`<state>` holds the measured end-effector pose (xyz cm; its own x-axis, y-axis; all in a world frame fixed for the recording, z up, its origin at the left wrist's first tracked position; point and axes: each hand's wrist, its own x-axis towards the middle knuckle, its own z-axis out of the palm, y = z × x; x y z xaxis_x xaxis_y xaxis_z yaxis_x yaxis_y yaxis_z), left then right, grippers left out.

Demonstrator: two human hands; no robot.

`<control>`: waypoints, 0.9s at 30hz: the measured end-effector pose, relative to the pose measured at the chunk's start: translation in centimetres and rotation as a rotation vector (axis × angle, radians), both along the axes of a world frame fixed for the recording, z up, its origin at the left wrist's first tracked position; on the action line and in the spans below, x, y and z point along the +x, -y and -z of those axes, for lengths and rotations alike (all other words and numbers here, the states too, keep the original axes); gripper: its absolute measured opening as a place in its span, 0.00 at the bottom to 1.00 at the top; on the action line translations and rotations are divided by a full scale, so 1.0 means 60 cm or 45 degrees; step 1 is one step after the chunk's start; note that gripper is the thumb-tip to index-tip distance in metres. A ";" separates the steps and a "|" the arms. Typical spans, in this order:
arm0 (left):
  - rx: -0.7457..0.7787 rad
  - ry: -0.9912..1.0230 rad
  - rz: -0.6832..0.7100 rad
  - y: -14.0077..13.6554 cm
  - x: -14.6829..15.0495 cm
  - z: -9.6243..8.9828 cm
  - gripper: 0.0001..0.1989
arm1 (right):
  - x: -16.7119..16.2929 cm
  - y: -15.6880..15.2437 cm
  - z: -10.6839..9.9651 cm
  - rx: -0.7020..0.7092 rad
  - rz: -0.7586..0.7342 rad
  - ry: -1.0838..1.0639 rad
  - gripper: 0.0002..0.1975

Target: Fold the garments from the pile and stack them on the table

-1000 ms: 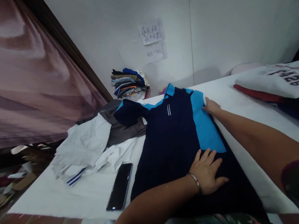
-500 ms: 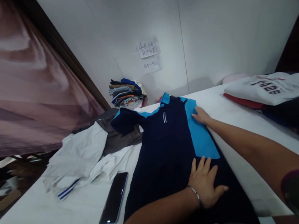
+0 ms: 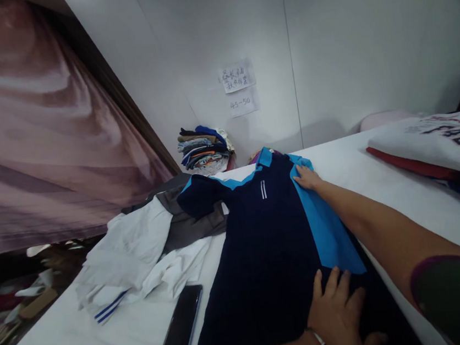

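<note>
A navy polo shirt (image 3: 269, 245) with bright blue collar and side panel lies spread on the white-covered table, its collar away from me. My left hand (image 3: 337, 310), with a bracelet at the wrist, rests on the lower right part of the shirt, fingers spread. Up near the shoulder, my right hand (image 3: 307, 177) has its fingers closed on the edge of the blue panel, which slants inward below it. The panel's far edge is partly hidden by my right forearm.
A black phone (image 3: 179, 333) lies left of the shirt. Beyond it are rumpled white garments (image 3: 126, 245) and dark grey cloth (image 3: 192, 226). Folded clothes are stacked (image 3: 204, 147) by the wall. At right sits a pile topped by a white printed garment (image 3: 438, 140). A pink curtain (image 3: 43, 133) hangs left.
My right hand has shifted slightly inward, and the blue panel looks narrower and more slanted. My left hand stays spread on the shirt. The view has shifted a little.
</note>
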<state>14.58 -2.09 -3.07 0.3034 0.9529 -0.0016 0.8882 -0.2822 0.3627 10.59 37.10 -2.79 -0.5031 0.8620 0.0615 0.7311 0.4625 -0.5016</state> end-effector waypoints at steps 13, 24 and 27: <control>-0.064 0.191 -0.027 0.000 0.002 -0.017 0.42 | 0.020 0.021 0.022 0.011 0.023 -0.016 0.26; -0.058 0.232 -0.167 0.001 0.017 -0.066 0.33 | 0.109 0.029 -0.018 -0.237 0.258 -0.347 0.28; -0.026 0.194 -0.286 0.011 0.037 -0.077 0.32 | 0.138 0.042 -0.023 -0.393 0.367 -0.398 0.27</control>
<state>16.78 -2.73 1.53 0.0825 0.9966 0.0083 0.8623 -0.0755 0.5007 18.86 34.60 -1.42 -0.2410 0.9645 -0.1077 0.6007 0.0610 -0.7972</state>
